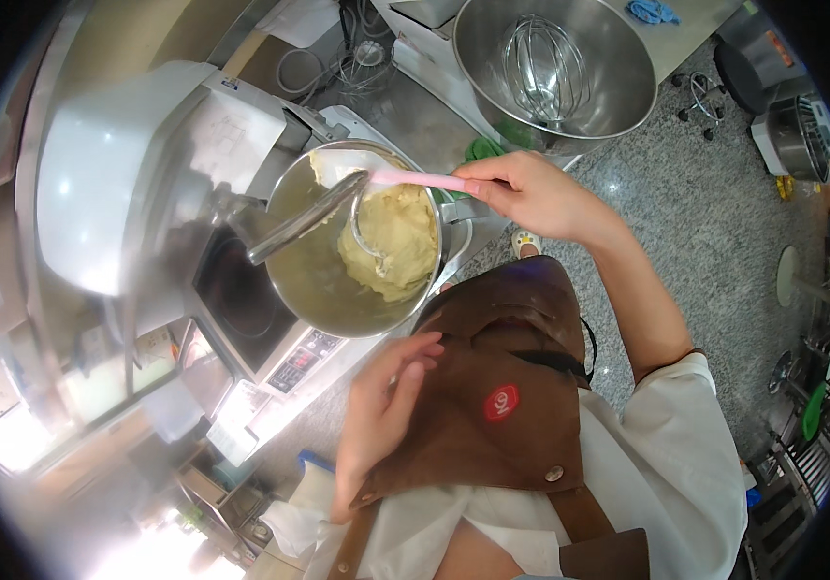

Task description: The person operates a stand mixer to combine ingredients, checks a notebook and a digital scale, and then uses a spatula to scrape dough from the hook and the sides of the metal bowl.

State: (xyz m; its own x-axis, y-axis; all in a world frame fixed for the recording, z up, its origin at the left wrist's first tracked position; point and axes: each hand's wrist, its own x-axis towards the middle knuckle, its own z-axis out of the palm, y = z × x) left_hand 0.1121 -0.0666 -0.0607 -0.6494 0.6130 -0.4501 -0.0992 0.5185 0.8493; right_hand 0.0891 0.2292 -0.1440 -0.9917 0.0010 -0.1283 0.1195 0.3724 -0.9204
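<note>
My right hand [531, 192] grips the pink handle of a spatula [418, 179] held over a stainless steel mixing bowl [299, 297]. Pale dough clings to the left edge of the white spatula blade [342, 163]. Inside the bowl sits a lump of soft yellowish dough [400, 239]. A metal dough hook [313, 217] slants across the bowl, its curved end against the dough; the blade touches or overlaps its upper part. My left hand [386, 399] hovers before my brown apron [458, 428], just below the bowl's rim, holding nothing, with fingers loosely bent and thumb apart.
A larger steel bowl [618, 87] holding a balloon whisk attachment [545, 69] stands at the top. Left of my bowl is a black cooktop [241, 297] with a button panel [304, 360]. Nearby lies a green cloth [484, 148]. A wheeled stool [741, 76] stands on the speckled floor.
</note>
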